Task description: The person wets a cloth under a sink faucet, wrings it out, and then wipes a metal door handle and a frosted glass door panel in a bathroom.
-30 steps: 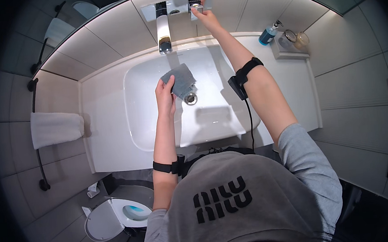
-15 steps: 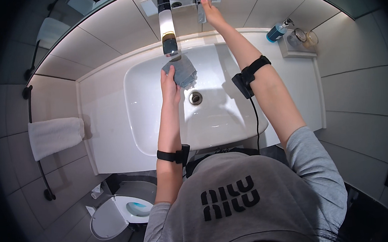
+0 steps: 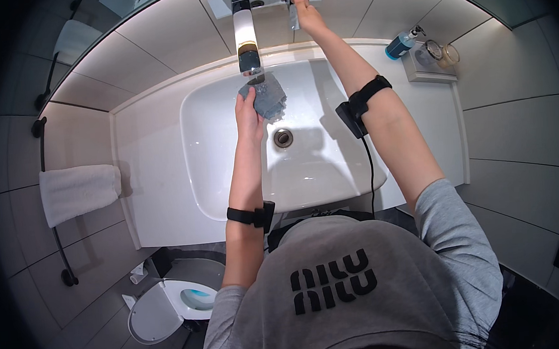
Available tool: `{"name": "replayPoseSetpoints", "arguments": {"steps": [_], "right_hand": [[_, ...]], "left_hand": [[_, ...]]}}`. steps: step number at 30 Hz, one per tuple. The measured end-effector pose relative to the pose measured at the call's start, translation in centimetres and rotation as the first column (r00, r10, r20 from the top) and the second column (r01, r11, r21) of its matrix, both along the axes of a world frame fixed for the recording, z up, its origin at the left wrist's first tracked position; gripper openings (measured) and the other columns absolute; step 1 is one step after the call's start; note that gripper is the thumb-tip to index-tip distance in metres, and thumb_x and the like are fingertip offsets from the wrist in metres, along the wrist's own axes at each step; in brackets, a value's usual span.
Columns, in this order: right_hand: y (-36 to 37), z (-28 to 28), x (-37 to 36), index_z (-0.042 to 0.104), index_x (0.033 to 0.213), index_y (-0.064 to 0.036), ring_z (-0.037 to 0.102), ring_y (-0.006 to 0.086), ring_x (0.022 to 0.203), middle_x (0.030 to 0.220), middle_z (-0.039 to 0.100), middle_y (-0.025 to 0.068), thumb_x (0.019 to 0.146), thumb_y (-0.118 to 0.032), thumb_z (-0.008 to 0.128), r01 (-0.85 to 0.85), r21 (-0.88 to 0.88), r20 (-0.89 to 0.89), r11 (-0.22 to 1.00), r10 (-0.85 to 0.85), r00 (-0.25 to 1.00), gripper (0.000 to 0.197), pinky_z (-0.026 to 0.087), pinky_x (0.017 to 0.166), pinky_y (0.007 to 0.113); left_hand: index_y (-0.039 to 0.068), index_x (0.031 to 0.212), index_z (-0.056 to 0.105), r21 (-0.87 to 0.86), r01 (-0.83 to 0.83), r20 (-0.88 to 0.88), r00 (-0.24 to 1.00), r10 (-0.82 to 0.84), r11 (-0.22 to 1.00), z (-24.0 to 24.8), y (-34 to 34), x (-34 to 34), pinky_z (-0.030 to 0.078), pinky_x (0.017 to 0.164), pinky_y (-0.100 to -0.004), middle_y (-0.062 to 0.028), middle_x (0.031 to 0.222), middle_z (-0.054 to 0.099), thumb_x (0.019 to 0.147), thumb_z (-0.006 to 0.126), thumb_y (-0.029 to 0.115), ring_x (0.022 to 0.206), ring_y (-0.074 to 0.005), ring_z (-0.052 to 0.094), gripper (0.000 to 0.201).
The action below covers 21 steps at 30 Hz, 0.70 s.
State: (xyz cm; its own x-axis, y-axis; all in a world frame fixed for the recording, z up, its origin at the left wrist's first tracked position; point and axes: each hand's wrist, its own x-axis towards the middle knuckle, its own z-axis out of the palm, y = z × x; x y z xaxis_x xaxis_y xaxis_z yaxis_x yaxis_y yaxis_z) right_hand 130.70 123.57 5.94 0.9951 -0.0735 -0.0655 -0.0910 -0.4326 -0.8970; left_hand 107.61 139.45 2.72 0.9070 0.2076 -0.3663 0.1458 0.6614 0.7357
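Note:
Under the wall-mounted faucet spout [image 3: 246, 28], my left hand [image 3: 248, 115] grips a grey-blue cloth [image 3: 265, 101], thumb on top and fingers mostly hidden beneath. Water from the spout lands on the cloth, and drops show at its lower right edge. Up at the wall, my right hand [image 3: 309, 18] is closed on the faucet handle [image 3: 294, 18], its thumb at the upper end. Below both hands lies the white sink basin [image 3: 220, 159], with a round metal drain [image 3: 283, 138] close to the cloth.
A blue pump bottle [image 3: 400, 45] and a small box [image 3: 429, 72] with glass jars stand at the counter's far right. A white towel [image 3: 81, 195] hangs on the left rail. An open toilet [image 3: 156, 313] sits lower left. A black cable [image 3: 370, 168] trails from my right forearm band.
The view has shifted slightly. Water now splashes more visibly over the cloth and off its lower edge. Both hands keep their holds, the left on the cloth and the right on the faucet handle.

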Motion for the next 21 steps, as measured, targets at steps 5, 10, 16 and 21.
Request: {"name": "replayPoseSetpoints", "arguments": {"steps": [5,10,16,21], "right_hand": [[-1.3,-0.2,0.5,0.045,0.120,0.0156,0.045,0.0403,0.120,0.122,0.050,0.0326,0.080,-0.074,0.035,-0.010,0.052,-0.026,0.999,0.011,1.000,0.099,0.034,0.101,0.042],[1.4,-1.0,-8.8,0.050,0.114,0.0070,0.049,0.0382,0.109,0.114,0.051,0.0243,0.084,-0.037,0.061,0.130,-0.114,0.463,0.985,-0.063,0.884,0.054,0.039,0.094,0.042],[3.9,-5.0,-17.6,0.056,0.106,-0.0013,0.053,0.0368,0.098,0.105,0.056,0.0213,0.088,-0.017,0.056,-0.415,-0.056,0.309,0.908,0.411,0.858,0.024,0.043,0.085,0.041],[4.9,-5.4,-17.2,0.057,0.101,0.0023,0.058,0.0381,0.085,0.089,0.062,0.0199,0.092,-0.016,0.048,-0.336,-0.149,0.267,0.930,0.365,0.892,0.022,0.045,0.076,0.040]], "left_hand": [[0.002,0.112,0.052,0.054,0.006,-0.012,1.000,-0.005,0.999,-0.8,-0.5,1.1,0.051,0.079,-0.0328,-0.0090,0.104,0.061,0.095,0.049,0.016,0.091,-0.0190,0.062,0.022],[-0.002,0.110,0.057,0.081,-0.102,-0.030,0.994,0.105,0.991,-1.6,0.0,1.1,0.051,0.078,-0.0309,-0.0084,0.102,0.062,0.094,0.052,0.014,0.089,-0.0175,0.062,0.023],[-0.001,0.102,0.059,0.178,-0.117,0.024,0.993,0.114,0.977,-2.7,-0.6,2.3,0.048,0.073,-0.0282,-0.0065,0.095,0.063,0.093,0.055,0.018,0.084,-0.0135,0.060,0.021],[-0.001,0.098,0.056,0.452,-0.149,-0.010,0.985,0.172,0.880,-3.2,-0.3,2.2,0.045,0.075,-0.0287,-0.0099,0.093,0.061,0.096,0.047,0.026,0.086,-0.0152,0.057,0.028]]}}
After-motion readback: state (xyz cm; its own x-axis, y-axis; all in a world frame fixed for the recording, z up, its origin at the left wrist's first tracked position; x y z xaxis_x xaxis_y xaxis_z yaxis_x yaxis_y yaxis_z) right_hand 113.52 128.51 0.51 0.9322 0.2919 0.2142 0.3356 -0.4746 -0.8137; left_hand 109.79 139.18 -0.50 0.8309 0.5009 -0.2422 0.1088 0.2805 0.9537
